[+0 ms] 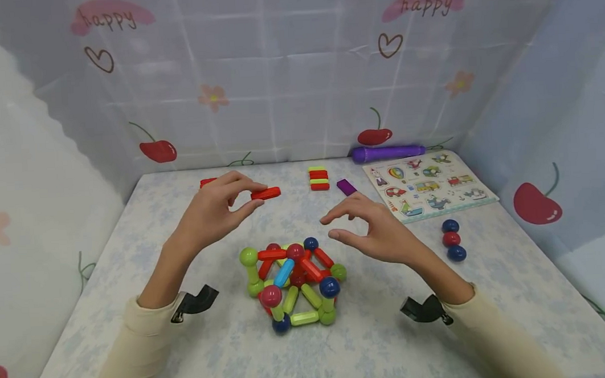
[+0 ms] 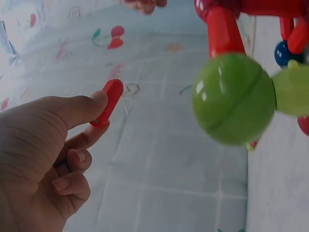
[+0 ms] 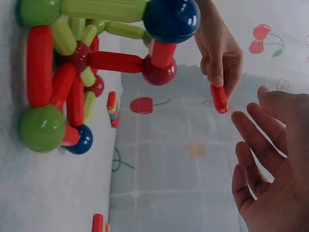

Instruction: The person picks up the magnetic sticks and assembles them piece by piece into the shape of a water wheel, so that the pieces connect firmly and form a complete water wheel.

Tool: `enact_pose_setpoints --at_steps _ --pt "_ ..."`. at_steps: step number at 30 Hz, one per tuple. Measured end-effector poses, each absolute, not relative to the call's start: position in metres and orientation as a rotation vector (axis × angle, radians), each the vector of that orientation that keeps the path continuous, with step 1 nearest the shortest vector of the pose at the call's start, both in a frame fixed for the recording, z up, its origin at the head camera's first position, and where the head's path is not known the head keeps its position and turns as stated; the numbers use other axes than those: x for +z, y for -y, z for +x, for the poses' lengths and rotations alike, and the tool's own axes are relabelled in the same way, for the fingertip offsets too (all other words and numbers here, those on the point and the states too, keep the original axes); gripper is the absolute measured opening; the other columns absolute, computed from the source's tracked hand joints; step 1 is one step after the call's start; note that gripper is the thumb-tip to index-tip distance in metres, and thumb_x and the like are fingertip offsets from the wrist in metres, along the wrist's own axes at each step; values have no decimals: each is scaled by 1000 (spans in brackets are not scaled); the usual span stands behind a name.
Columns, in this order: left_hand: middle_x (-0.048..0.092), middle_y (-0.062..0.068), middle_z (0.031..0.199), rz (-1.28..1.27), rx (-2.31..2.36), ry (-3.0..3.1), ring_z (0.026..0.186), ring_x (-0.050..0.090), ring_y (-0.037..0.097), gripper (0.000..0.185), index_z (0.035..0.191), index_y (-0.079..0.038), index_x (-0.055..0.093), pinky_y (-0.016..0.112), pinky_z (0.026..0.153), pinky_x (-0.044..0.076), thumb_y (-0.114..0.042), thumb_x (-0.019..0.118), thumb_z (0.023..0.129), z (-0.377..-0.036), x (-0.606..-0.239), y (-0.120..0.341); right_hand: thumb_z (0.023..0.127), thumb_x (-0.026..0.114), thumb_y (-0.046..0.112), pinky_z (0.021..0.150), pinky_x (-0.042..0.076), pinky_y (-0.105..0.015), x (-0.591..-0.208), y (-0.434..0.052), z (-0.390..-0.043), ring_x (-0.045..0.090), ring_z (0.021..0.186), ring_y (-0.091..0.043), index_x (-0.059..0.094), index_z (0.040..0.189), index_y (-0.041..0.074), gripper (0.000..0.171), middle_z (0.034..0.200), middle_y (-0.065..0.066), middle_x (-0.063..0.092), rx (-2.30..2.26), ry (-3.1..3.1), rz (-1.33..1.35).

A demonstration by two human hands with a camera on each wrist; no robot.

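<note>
Left hand point(image 1: 212, 208) pinches red stick point(image 1: 265, 194), long axis level | ball-and-stick structure point(image 1: 293, 283) at five o'clock below it | right hand point(image 1: 372, 231) spread, empty, nearer.

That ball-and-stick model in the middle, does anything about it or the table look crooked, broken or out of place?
Nothing stands out. The ball-and-stick model stands whole on the table, with spare pieces tidy beyond it. The left hand pinches a red stick above the table; the right hand hovers with its fingers spread and holds nothing.
</note>
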State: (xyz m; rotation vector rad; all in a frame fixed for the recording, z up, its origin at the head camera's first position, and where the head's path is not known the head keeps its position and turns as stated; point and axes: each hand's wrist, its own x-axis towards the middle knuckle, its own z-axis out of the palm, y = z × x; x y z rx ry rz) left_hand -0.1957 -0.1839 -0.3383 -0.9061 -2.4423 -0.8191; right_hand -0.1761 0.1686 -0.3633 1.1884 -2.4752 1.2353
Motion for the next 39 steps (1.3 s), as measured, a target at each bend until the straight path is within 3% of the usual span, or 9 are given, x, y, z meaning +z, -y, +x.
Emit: enact_pose_setpoints --at_steps 6,12,28,39 --pt "74 -2 109 -1039 -848 2383 74 50 12 28 118 -13 81 28 62 43 -14 89 91 -178 -333 157 99 80 17 92 53 -39 -363 -152 -187 60 115 -15 76 128 17 29 125 7 75 1209 2428 1120" --pt "74 -3 108 -1136 -875 2380 77 53 8 27 116 -14 81 26 63 48 -18 90 90 -173 -342 142 98 82 17 90 54 -39 -372 -142 -188 62 114 -18 74 134 15 37 127 3 75 1230 2413 1068" --pt "76 -1 108 -1171 -881 2406 87 61 10 29 114 -14 81 25 64 52 -13 92 88 -172 -354 127 94 86 15 86 50 -39 -378 -140 -190 59 104 -13 81 118 15 24 111 8 79 1246 2378 1153" --pt "76 -10 108 -1130 -843 2739 80 58 10 28 115 -22 81 31 67 53 -29 91 90 -181 -351 146 94 86 16 86 50 -41 -383 -153 -205 59 104 -15 83 114 18 20 110 9 78 1237 2556 1198"
